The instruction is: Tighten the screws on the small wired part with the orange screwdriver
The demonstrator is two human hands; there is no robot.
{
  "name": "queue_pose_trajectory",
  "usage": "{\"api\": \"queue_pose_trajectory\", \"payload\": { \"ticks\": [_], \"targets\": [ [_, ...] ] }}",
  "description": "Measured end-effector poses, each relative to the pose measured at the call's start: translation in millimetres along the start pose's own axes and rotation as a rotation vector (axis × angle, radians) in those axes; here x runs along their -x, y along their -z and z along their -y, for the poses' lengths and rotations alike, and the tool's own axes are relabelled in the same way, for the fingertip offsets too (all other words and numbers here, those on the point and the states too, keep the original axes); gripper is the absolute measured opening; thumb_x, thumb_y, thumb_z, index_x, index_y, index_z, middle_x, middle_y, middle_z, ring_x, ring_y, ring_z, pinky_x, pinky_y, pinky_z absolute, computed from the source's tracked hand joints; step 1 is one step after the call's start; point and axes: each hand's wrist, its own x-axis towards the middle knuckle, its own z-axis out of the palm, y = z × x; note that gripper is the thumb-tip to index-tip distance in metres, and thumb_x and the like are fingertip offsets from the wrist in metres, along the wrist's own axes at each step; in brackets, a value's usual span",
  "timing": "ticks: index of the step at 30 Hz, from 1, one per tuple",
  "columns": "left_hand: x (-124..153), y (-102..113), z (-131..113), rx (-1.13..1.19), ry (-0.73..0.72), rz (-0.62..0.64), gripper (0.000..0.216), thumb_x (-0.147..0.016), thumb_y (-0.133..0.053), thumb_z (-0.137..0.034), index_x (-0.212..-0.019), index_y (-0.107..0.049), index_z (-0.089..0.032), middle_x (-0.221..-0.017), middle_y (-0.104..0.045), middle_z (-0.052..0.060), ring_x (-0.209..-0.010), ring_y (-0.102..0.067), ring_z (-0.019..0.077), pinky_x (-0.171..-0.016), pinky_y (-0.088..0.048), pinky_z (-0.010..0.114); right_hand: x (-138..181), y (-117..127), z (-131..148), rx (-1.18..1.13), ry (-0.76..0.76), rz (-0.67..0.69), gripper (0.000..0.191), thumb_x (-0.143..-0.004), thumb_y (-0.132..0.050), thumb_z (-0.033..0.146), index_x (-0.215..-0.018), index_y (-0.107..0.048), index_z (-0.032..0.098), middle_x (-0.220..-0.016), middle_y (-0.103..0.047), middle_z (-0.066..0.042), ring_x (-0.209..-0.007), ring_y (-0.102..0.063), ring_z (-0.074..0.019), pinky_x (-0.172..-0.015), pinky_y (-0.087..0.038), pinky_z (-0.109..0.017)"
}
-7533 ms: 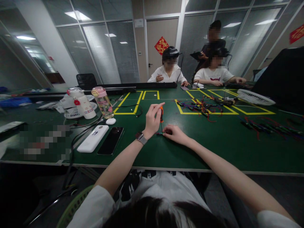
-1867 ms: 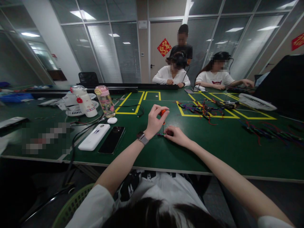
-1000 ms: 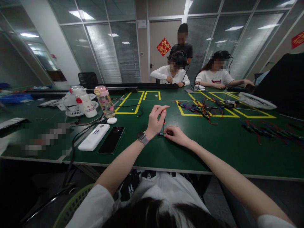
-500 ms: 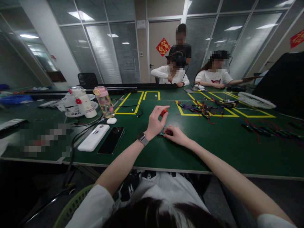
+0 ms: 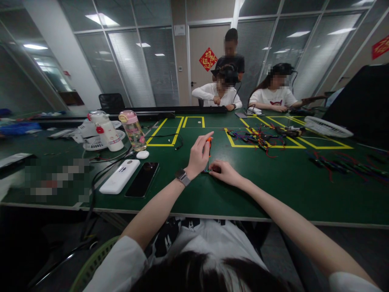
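My left hand (image 5: 197,156), a watch on its wrist, is closed round a small screwdriver with an orange handle (image 5: 209,141). The screwdriver stands upright with its tip down on a small dark part with coloured wires (image 5: 207,170). My right hand (image 5: 226,172) lies on the green table (image 5: 212,194), and its fingers pinch that part and hold it down. Both hands are close together at the table's middle.
A white power bank (image 5: 119,177), a black phone (image 5: 142,179), a white mouse-like object (image 5: 142,154) and two bottles (image 5: 133,130) lie to the left. Heaps of coloured wires (image 5: 258,138) sit inside yellow tape boxes. Three other people are at the far side.
My left hand's fingers have shifted round the orange handle several times while the tip stayed on the part. My right hand has kept still. A standing person moved behind the seated ones.
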Motion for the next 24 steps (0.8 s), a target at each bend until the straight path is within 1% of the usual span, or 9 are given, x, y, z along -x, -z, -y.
{"api": "queue_pose_trajectory", "payload": {
  "ticks": [5,8,13,24],
  "targets": [
    [-0.6,-0.6,1.5,-0.045,0.013,-0.03,0.027,-0.095,-0.046,-0.024,-0.121,-0.052,-0.019,-0.1,-0.058,0.005,-0.085,-0.055,0.0124,-0.075,-0.047,0.024,-0.3,-0.4,-0.5,0.004,-0.001,0.0,0.006,-0.076,-0.061,0.015,-0.082,-0.063,0.015,-0.077,-0.057,-0.001,-0.064,-0.051,-0.0113,-0.061,-0.04,-0.024],
    [-1.3,0.0,0.2,-0.085,-0.004,-0.042,0.024,-0.093,-0.05,-0.023,-0.116,-0.055,-0.019,-0.093,-0.056,0.003,-0.08,-0.052,0.0119,-0.072,-0.045,0.023,-0.3,-0.3,-0.2,0.001,0.001,-0.001,0.006,-0.076,-0.061,0.015,-0.082,-0.063,0.015,-0.077,-0.057,-0.001,-0.063,-0.051,-0.0113,-0.061,-0.04,-0.024],
    [-1.5,0.1,0.2,-0.128,-0.019,-0.044,0.023,-0.093,-0.048,-0.02,-0.115,-0.056,-0.019,-0.089,-0.053,0.003,-0.08,-0.051,0.0125,-0.074,-0.044,0.024,-0.2,-0.3,0.2,-0.001,-0.001,-0.003,0.007,-0.076,-0.061,0.014,-0.083,-0.064,0.015,-0.077,-0.057,-0.002,-0.064,-0.051,-0.0118,-0.061,-0.041,-0.024],
    [-2.3,0.5,0.4,-0.138,-0.012,-0.025,0.021,-0.094,-0.045,-0.02,-0.113,-0.054,-0.019,-0.094,-0.057,0.004,-0.084,-0.054,0.0137,-0.077,-0.045,0.026,1.3,1.3,2.6,-0.009,-0.013,-0.007,0.007,-0.077,-0.061,0.016,-0.083,-0.063,0.015,-0.078,-0.057,-0.002,-0.066,-0.053,-0.0124,-0.062,-0.042,-0.025]
  ]
}}
